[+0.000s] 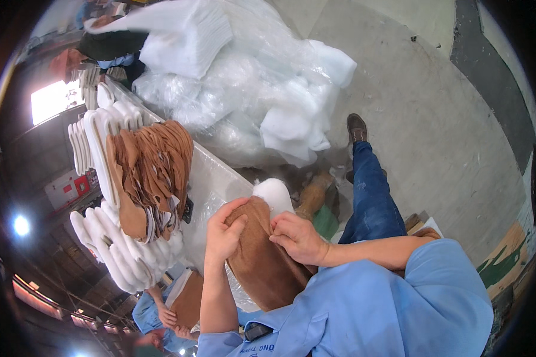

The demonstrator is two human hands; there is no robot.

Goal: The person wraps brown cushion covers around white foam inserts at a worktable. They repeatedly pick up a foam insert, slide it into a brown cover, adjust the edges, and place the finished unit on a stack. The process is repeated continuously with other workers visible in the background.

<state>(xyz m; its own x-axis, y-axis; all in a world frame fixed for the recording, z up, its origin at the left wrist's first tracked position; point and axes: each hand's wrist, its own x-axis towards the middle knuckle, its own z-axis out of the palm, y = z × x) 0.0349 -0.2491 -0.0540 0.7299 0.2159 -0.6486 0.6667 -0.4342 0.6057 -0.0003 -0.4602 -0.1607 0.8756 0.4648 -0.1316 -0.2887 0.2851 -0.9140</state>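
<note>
A brown suede-like cover (262, 256) is held in front of my chest. From its far end sticks out a rounded white foam pad (273, 193); how much foam lies inside the cover is hidden. My left hand (225, 229) grips the cover's left edge near that end, the thumb lying on top of the brown cloth. On the opposite edge, my right hand (299, 237) is closed in a pinch on the cover beside the foam.
Left of me, a stack of brown covers (155, 172) lies among white foam pads (116, 250) on a pale table (208, 172). Beyond sits a heap of plastic-wrapped white foam (244, 89). A co-worker (161, 315) at lower left holds a brown piece. Concrete floor (435, 143) extends rightward.
</note>
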